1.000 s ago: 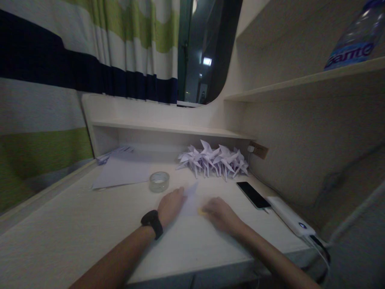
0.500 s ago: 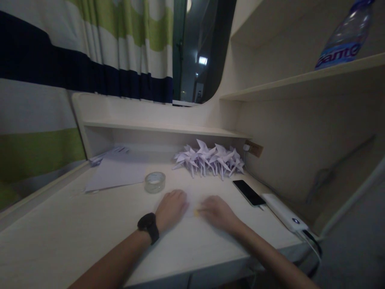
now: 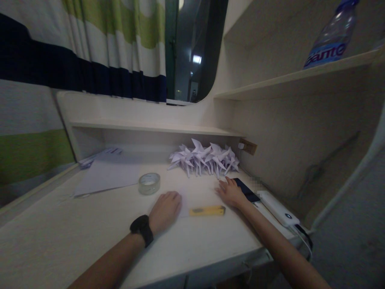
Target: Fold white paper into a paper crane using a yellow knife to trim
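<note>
My left hand (image 3: 164, 210), a black watch on its wrist, lies palm down on a pale sheet of paper (image 3: 197, 196) in the middle of the desk. A yellow utility knife (image 3: 207, 210) lies flat on the desk just right of that hand, with no hand on it. My right hand (image 3: 230, 192) is spread flat farther right, its fingers apart, beside and partly over a black phone (image 3: 249, 192). It holds nothing. A pile of folded white paper cranes (image 3: 204, 157) sits behind the sheet, against the back wall.
A roll of clear tape (image 3: 149, 183) stands left of the sheet, with loose paper sheets (image 3: 105, 174) behind it. A white power bank (image 3: 278, 208) with a cable lies at the desk's right edge. A water bottle (image 3: 332, 36) stands on the upper right shelf.
My right hand has left the yellow knife and moved right and back to the phone. The knife now lies uncovered. My left hand has stayed on the paper, which now lies flat.
</note>
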A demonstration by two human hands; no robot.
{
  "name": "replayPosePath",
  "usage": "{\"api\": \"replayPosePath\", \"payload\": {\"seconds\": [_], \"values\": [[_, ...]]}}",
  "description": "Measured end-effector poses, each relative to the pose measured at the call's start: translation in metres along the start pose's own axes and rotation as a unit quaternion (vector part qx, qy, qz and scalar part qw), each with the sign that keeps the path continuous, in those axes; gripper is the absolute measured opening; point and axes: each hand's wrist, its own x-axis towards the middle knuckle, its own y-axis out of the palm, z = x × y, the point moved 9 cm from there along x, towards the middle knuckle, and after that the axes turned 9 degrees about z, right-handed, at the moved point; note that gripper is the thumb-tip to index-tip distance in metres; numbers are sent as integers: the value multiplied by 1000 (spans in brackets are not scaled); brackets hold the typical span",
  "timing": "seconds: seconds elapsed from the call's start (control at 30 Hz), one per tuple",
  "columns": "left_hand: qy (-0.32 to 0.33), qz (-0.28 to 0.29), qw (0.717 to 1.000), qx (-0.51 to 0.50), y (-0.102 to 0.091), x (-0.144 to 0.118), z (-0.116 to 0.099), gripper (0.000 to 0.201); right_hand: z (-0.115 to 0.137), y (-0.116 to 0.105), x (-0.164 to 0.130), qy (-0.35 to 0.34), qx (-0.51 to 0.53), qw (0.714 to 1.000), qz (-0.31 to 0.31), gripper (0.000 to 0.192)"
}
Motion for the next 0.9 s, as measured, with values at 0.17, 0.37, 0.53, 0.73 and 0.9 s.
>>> {"api": "replayPosePath", "payload": {"seconds": [0.17,0.37,0.53,0.73,0.9], "values": [[0,1,1000,6,0,-1,0,26,27,-20,-17,-61,-5,995,-74,49],[16,7,1000,1,11,0,4,40,109,-2,-70,-298,93,950,-17,39],[11,69,997,-17,30,2,10,51,125,10,-85,-274,95,957,-24,29],[24,92,995,-24,31,0,6,52,132,12,-88,-240,84,966,-44,20],[24,98,995,-25,32,0,7,51,137,13,-93,-248,90,963,-58,13]]}}
